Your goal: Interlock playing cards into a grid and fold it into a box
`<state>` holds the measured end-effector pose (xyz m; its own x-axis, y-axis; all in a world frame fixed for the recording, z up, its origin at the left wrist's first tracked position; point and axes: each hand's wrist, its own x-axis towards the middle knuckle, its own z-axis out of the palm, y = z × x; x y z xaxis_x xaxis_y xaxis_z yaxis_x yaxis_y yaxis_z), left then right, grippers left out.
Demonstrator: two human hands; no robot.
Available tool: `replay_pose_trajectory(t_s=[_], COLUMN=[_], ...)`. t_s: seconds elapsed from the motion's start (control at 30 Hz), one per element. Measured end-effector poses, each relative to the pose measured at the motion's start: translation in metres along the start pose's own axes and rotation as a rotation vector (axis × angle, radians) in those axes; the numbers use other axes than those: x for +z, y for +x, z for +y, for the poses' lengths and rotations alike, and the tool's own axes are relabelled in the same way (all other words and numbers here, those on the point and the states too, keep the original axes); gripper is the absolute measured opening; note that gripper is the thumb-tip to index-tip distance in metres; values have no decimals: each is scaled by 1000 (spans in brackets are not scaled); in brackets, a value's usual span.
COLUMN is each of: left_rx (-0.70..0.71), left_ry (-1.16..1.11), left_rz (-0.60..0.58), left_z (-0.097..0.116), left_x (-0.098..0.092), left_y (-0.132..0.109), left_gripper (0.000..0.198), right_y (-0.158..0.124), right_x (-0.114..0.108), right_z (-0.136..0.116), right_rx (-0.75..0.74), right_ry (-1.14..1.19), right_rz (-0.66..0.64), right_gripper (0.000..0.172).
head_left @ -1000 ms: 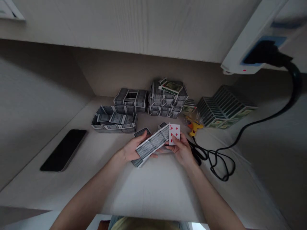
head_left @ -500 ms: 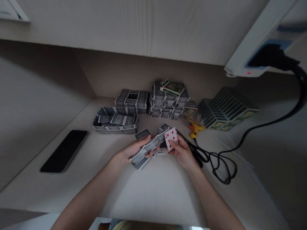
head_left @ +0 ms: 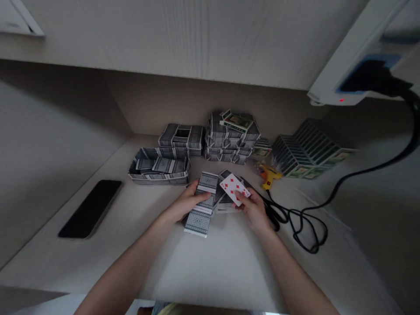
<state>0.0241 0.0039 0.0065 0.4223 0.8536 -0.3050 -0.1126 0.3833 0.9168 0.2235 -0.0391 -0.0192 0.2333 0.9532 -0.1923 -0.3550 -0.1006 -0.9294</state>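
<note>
My left hand [head_left: 189, 202] grips a long strip of joined playing cards [head_left: 198, 222], patterned backs up, with the thumb across its middle. In my right hand [head_left: 253, 210] a single playing card [head_left: 235, 189] is pinched face up, showing red diamonds. Loose cards [head_left: 224, 204] lie on the desk between and behind the two hands, partly covered by the held card. Behind my left hand stands an open box made of cards [head_left: 159, 176], with folded card pieces inside.
Card-built boxes [head_left: 232, 135] are stacked at the back, a small card packet [head_left: 236, 122] on top. Rows of card packs [head_left: 311, 148] stand at right. A yellow glue gun [head_left: 269, 176] trails a black cable [head_left: 295, 210]. A phone [head_left: 92, 209] lies at left. A power strip [head_left: 341, 78] hangs above.
My left hand has turned the card strip from edge-on to flat, backs up. My right hand has tilted the diamond card and drawn it slightly right, apart from the strip.
</note>
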Motion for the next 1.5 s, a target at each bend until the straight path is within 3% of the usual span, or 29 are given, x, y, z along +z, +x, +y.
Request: replay_pose_trajectory(t_s=[0.1, 0.3, 0.5, 0.8, 1.0, 1.27, 1.5], left_rx=[28, 42, 11, 60, 135, 269, 305], left_ry=[17, 33, -61, 66, 226, 424, 435], left_rz=[-1, -97, -114, -37, 57, 31, -33], left_z=[-2, -3, -4, -9, -10, -8, -7], left_x=[-2, 0, -1, -1, 2, 1, 2], left_y=[2, 2, 4, 6, 6, 5, 3], left_gripper=[54, 52, 52, 49, 41, 40, 40], right_y=[0, -2, 2, -7, -11, -10, -10], right_x=[1, 4, -3, 7, 8, 3, 2], right_z=[-1, 2, 1, 0, -4, -7, -7], right_rx=[13, 13, -45, 21, 59, 189, 186], right_ry=[10, -64, -67, -217, -193, -88, -102], right_rz=[12, -102, 3, -228, -304, -325, -370], right_gripper=[32, 33, 33, 28, 27, 28, 28])
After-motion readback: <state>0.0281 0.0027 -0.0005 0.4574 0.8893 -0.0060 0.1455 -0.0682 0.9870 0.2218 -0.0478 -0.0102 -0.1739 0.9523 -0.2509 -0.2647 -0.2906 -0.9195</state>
